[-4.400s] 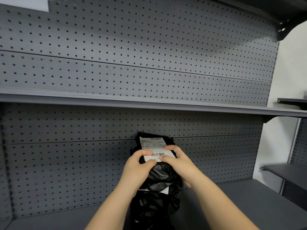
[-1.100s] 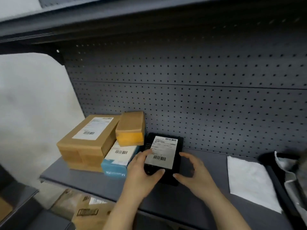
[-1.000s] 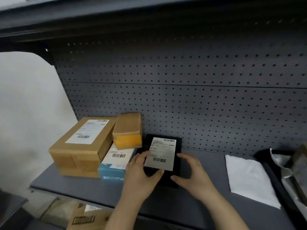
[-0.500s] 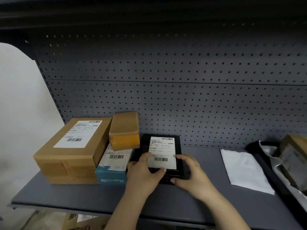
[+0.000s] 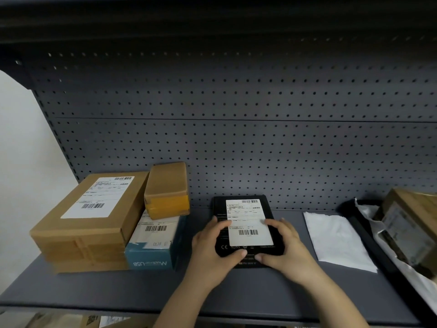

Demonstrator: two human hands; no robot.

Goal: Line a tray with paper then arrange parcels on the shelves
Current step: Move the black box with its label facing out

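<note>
Black and flat, the small parcel [image 5: 246, 229] with the white label [image 5: 248, 222] lies on the grey shelf [image 5: 236, 294], and both hands grip it. The left hand [image 5: 214, 250] curls round its left edge with the thumb on the front corner. The right hand [image 5: 287, 248] curls round its right edge the same way. Half a second ago this parcel sat closer to the blue USB box [image 5: 153, 247]. Now it has slid a little to the right, so a gap of bare shelf shows between them, and it looks straighter, with its back edge near the pegboard wall [image 5: 260, 150]. That likely means the person is just tidying it into its spot, and this parcel is almost done. To the left, 3 parcels sit close together: the big brown box [image 5: 89, 221], the blue USB box just beside it, and a small yellow-brown box [image 5: 169, 190] on top of the blue one. To the right, a white sheet of paper [image 5: 338, 240] lies flat on the shelf, apart from the black parcel. Further right is a black tray [image 5: 369, 242] lined with paper, with another brown parcel [image 5: 411, 221] in it, probably waiting for its turn.
</note>
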